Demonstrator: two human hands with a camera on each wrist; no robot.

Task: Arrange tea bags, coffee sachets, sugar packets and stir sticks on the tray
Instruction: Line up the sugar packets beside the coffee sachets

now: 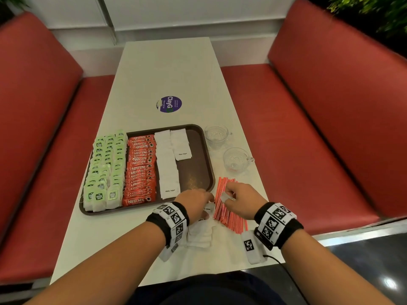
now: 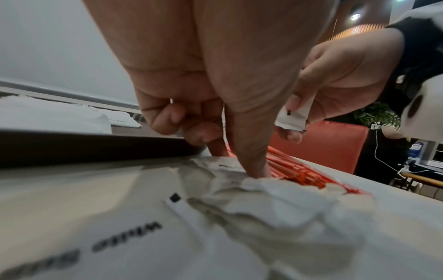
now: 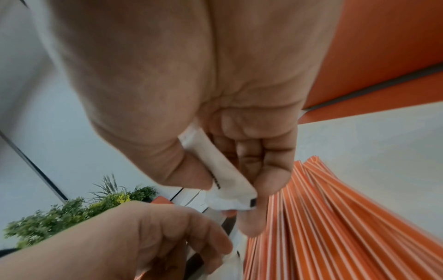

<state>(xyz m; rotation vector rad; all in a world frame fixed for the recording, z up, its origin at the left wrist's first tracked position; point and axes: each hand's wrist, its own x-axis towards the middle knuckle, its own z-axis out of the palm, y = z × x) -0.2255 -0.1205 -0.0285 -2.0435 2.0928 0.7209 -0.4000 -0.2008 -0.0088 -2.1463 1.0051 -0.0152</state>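
A brown tray (image 1: pixel 191 170) holds rows of green tea bags (image 1: pixel 103 170), red coffee sachets (image 1: pixel 141 168) and white sugar packets (image 1: pixel 168 166). Red-and-white stir sticks (image 1: pixel 231 219) lie fanned on the table just right of the tray's near corner. Loose sugar packets (image 1: pixel 200 234) are piled below my left wrist. My left hand (image 1: pixel 209 205) reaches into this pile; thumb and fingers pinch a packet (image 2: pixel 230 166) beside the sticks. My right hand (image 1: pixel 226 195) hovers over the sticks (image 3: pixel 335 217) and pinches one sugar packet (image 3: pixel 215 170) between thumb and fingers.
Two glass cups (image 1: pixel 217 136) (image 1: pixel 237 159) stand right of the tray. A purple sticker (image 1: pixel 169 104) lies on the table beyond it. Red benches (image 1: pixel 330 128) flank the table on both sides. The tray's right part is bare near its front.
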